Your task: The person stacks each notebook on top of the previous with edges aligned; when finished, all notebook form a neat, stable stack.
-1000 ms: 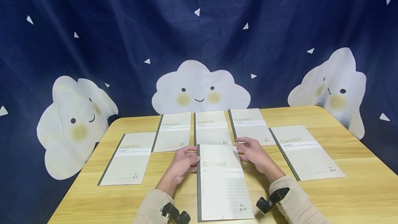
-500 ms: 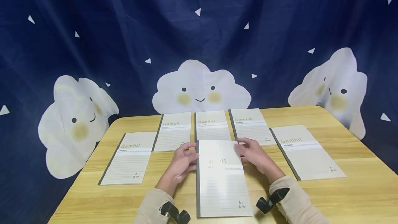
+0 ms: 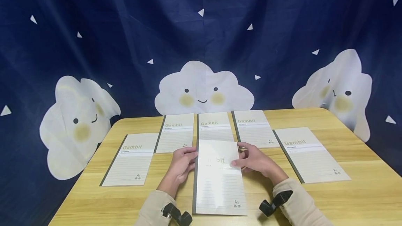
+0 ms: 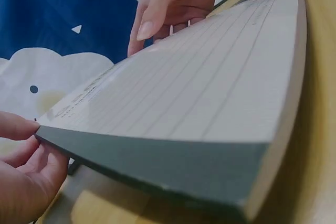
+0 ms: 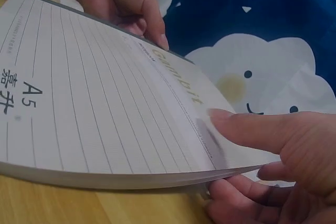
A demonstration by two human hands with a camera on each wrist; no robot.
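Observation:
Between the two hands is a white A5 notebook (image 3: 220, 187) with a dark grey spine and "Gambit" on its cover. In the left wrist view its far end is raised above the table. My left hand (image 3: 180, 168) pinches the notebook's spine (image 4: 152, 163) near the top left corner, thumb on the cover and fingers beneath. My right hand (image 3: 257, 159) holds the right edge near the top; in the right wrist view its thumb (image 5: 252, 129) lies over the cover and its fingers (image 5: 247, 192) curl underneath. Glare whitens part of the printed cover.
Three matching notebooks stand in a row at the back: left (image 3: 176, 133), middle (image 3: 215, 126) and right (image 3: 255, 128). One more notebook (image 3: 130, 159) lies at the left, another (image 3: 311, 154) at the right. Behind the wooden table (image 3: 94, 205) hangs a blue cloud-print curtain (image 3: 201, 37).
The held notebook has shifted slightly up and left in the head view, and its top end tilts up. My right thumb has moved from the edge onto the cover.

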